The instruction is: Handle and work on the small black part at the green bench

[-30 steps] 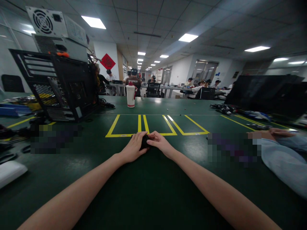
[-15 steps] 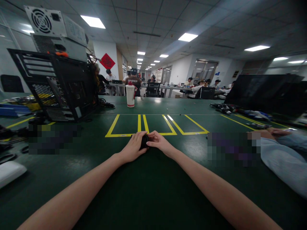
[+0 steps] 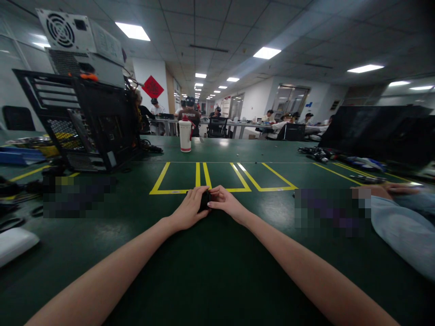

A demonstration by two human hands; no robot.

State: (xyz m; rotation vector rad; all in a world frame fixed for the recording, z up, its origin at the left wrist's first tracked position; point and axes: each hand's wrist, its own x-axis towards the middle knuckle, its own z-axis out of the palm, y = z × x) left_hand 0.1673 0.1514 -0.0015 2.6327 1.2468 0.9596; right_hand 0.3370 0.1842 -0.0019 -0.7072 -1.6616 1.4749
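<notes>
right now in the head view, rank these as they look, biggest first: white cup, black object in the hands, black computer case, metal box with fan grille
1. black computer case
2. metal box
3. white cup
4. black object, visible part only; fingers hide some, so full size is unsure

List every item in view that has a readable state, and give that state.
Left hand, curled over the small black object
Right hand, bent, thumb and fingers at its right side
Small black object, partly covered by both hands, details unclear
White cup, upright, red top on
Computer case, upright, inner parts exposed
Upper power supply, stacked on another unit
Ceiling lights, lit
</notes>
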